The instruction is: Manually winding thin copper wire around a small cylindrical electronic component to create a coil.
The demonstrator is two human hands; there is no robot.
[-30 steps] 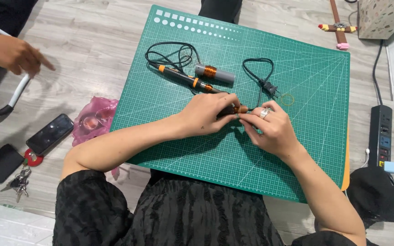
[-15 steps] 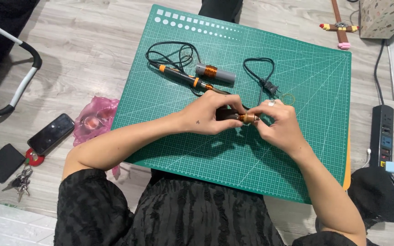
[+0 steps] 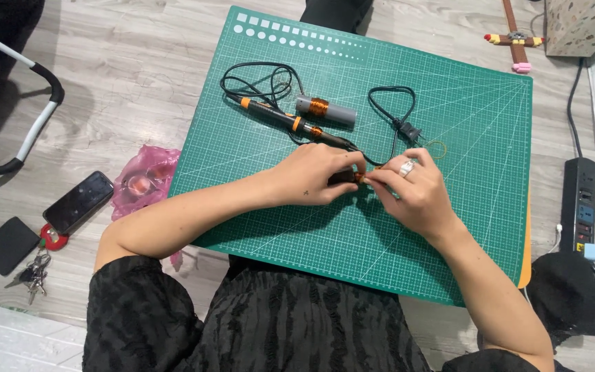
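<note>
On the green cutting mat (image 3: 476, 227), my left hand (image 3: 315, 178) grips a small dark cylinder wound with copper wire (image 3: 359, 178); most of it is hidden in my fingers. My right hand (image 3: 414, 191), with a ring on one finger, pinches the cylinder's right end, fingertips touching those of the left hand. A thin copper wire loop (image 3: 439, 146) lies just beyond my right hand. Behind my hands lie an orange-and-black soldering iron (image 3: 280, 118), a grey tube with a copper coil (image 3: 325, 110) and a black cord with a plug (image 3: 399, 124).
On the wooden floor to the left lie a pink plastic bag (image 3: 142, 182), a phone (image 3: 77, 201), a black pouch (image 3: 8, 244) and keys (image 3: 32, 272). A power strip (image 3: 580, 203) sits to the right of the mat. A curved white-and-black bar (image 3: 36, 117) is at far left.
Another person's hand at the upper left has gone from view. My hands have closed together over the small cylinder, which now shows less between them.
</note>
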